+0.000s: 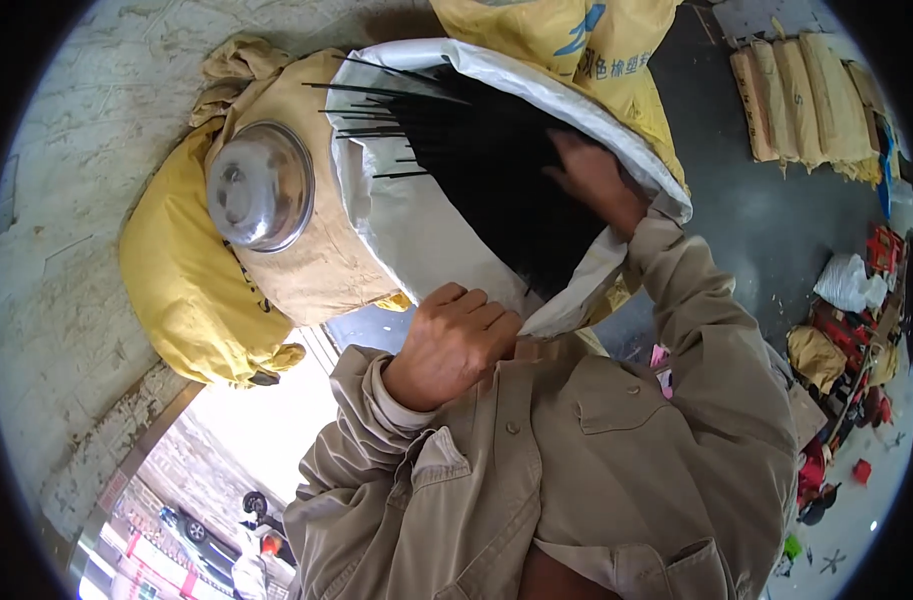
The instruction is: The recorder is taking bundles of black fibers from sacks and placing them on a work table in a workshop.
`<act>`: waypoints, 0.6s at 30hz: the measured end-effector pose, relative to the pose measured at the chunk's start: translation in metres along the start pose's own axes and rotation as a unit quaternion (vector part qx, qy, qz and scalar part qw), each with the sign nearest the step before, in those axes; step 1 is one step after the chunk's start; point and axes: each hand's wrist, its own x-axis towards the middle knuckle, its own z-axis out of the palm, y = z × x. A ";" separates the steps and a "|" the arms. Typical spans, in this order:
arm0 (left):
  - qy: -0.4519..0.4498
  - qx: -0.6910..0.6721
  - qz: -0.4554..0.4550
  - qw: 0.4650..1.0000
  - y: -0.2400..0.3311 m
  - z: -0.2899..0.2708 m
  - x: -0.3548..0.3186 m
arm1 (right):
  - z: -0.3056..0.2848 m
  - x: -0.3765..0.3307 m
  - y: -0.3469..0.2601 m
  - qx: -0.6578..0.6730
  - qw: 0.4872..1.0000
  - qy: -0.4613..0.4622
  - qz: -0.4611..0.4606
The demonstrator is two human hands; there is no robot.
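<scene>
A white woven sack (416,230) stands open in front of me, filled with thin black sticks (476,150). Several stick ends poke out over its left rim. My left hand (454,342) is closed on the sack's near rim. My right hand (594,180) reaches into the sack from the right and lies on the black sticks. Its fingertips are buried among them, so the grip is hidden. Both arms are in khaki jacket sleeves.
A steel bowl (260,186) rests upside down on a tan sack (306,260), which sits against a yellow sack (181,290). Another yellow sack (576,50) stands behind. Filled tan bags (801,95) lie on the dark floor at the top right. Red items and clutter (856,330) sit at the right.
</scene>
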 end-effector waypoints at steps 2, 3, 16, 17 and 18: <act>0.009 0.003 -0.014 1.000 0.003 0.001 0.004 | -0.008 0.002 0.005 -0.045 0.997 0.011 0.067; 0.015 0.001 -0.022 1.000 0.005 0.002 0.005 | -0.009 0.002 0.006 -0.084 0.993 0.056 0.066; 0.029 0.006 -0.035 0.999 0.004 0.007 -0.004 | 0.016 0.065 -0.035 0.203 0.965 0.089 -0.142; 0.031 0.000 -0.035 0.999 0.002 0.006 -0.005 | 0.013 0.069 -0.044 0.203 0.964 0.089 -0.144; 0.033 -0.007 -0.033 0.999 0.000 0.006 -0.005 | 0.010 0.073 -0.052 0.163 0.966 0.121 -0.161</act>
